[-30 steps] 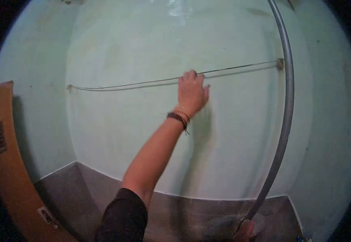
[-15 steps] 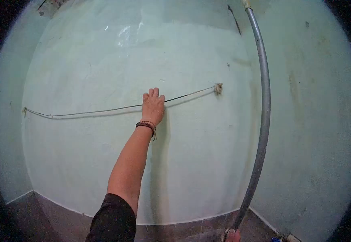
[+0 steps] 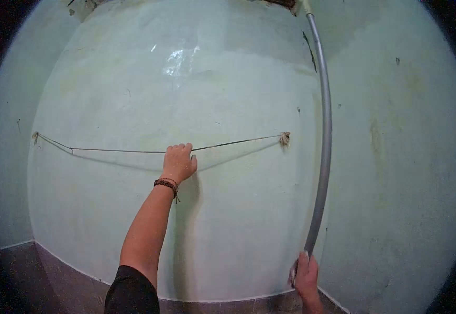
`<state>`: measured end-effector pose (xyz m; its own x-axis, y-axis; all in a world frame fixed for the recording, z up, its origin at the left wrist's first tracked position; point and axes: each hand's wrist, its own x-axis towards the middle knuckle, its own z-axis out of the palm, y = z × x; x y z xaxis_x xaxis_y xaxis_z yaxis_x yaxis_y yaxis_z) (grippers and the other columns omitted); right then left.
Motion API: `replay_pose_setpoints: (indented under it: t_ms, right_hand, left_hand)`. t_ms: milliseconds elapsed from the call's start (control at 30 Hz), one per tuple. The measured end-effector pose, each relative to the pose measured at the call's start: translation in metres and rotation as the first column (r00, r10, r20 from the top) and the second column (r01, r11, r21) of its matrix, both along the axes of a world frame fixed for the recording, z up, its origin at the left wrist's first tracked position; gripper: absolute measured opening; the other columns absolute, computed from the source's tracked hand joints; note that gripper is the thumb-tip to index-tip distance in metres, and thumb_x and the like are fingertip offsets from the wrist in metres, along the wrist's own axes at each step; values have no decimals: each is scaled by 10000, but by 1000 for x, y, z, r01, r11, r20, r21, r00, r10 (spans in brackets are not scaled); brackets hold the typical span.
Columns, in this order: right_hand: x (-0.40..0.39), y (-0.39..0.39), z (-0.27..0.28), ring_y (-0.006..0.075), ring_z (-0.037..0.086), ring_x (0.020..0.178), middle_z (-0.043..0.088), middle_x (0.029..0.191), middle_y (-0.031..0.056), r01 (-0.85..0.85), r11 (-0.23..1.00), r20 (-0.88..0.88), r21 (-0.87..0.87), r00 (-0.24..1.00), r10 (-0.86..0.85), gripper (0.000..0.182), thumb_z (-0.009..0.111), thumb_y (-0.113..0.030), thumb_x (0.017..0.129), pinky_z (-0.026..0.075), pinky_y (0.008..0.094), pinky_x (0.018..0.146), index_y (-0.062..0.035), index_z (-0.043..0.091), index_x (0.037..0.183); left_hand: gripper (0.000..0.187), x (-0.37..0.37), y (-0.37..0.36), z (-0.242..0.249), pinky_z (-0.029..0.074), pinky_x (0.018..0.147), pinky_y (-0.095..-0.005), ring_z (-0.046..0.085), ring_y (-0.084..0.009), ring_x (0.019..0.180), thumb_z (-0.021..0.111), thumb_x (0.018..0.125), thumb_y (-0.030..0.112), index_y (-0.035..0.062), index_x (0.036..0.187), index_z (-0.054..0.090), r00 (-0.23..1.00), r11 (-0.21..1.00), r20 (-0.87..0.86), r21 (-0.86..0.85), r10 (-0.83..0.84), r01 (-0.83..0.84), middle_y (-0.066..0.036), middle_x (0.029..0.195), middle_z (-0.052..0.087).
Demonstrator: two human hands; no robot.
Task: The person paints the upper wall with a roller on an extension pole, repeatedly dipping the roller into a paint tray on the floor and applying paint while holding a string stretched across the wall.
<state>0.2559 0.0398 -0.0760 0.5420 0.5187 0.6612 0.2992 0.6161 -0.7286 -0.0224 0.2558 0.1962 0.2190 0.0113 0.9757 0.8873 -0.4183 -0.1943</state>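
Note:
My left hand point(image 3: 178, 162), with a braided bracelet at the wrist, has its fingers curled over a thin cord point(image 3: 118, 150) strung across the pale wall. The cord runs from a frayed knot point(image 3: 285, 138) on the right to a tied end point(image 3: 36, 136) on the left, and stands off the wall, casting a shadow. At the lower right, my right hand point(image 3: 305, 277) is wrapped around the lower part of a long grey pole point(image 3: 326, 125). The pole rises nearly upright to a cream-coloured piece point(image 3: 306, 7) at the top edge; its far end is out of view.
A pale green wall point(image 3: 238, 225) faces me, with side walls meeting it at left and right. A dark grey band point(image 3: 70, 275) runs along the bottom. A dark crack point(image 3: 309, 51) and a brown damaged patch point(image 3: 285, 4) show near the top.
My left hand has moved down and left in the view, its fingers now curled on the cord, which stands further off the wall. My right hand and more of the pole have come into view.

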Motion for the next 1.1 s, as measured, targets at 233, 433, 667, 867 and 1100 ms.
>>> replay_pose_setpoints:
  t_ms: [233,433,667,867,1100]
  right_hand:
    - [-23,8,138,79,396,415,410,582,-15,86,991,122,100,988,-98,320,460,-401,916,342,249,346,-98,438,815]
    - [-50,-1,244,97,400,433,416,597,2,163,972,212,171,957,-197,346,493,-370,901,351,275,371,-53,475,1040]
    - [-87,-23,323,113,422,459,452,616,22,176,964,280,198,932,-228,519,507,-296,896,388,293,416,-112,355,1357]
    - [-84,-9,360,88,347,424,392,583,-11,274,921,311,276,882,-355,489,492,-314,902,335,270,370,-181,368,1356]
    - [-82,-13,411,147,478,506,521,660,57,358,880,357,313,814,-458,432,477,-283,887,420,319,452,-160,440,1300]
  left_hand:
    - [276,-32,5,-25,399,785,-395,545,-255,878,615,695,212,73,921,538,999,999,-20,-35,33,-34,-104,879,575]
    - [333,-42,3,-28,395,792,-397,529,-264,890,632,645,156,89,952,523,999,994,-37,-100,-39,35,-97,882,549]
    - [404,-48,-16,-28,376,835,-358,509,-239,948,614,648,127,87,1035,507,996,986,-71,-159,-55,43,-93,927,541]
    - [407,-46,-10,-28,384,820,-363,508,-242,943,625,633,129,94,1020,506,996,989,-71,-144,-52,42,-91,927,535]
    - [441,-46,-12,-28,385,825,-367,503,-252,955,642,622,133,95,1033,489,996,988,-78,-148,-44,32,-97,943,525]
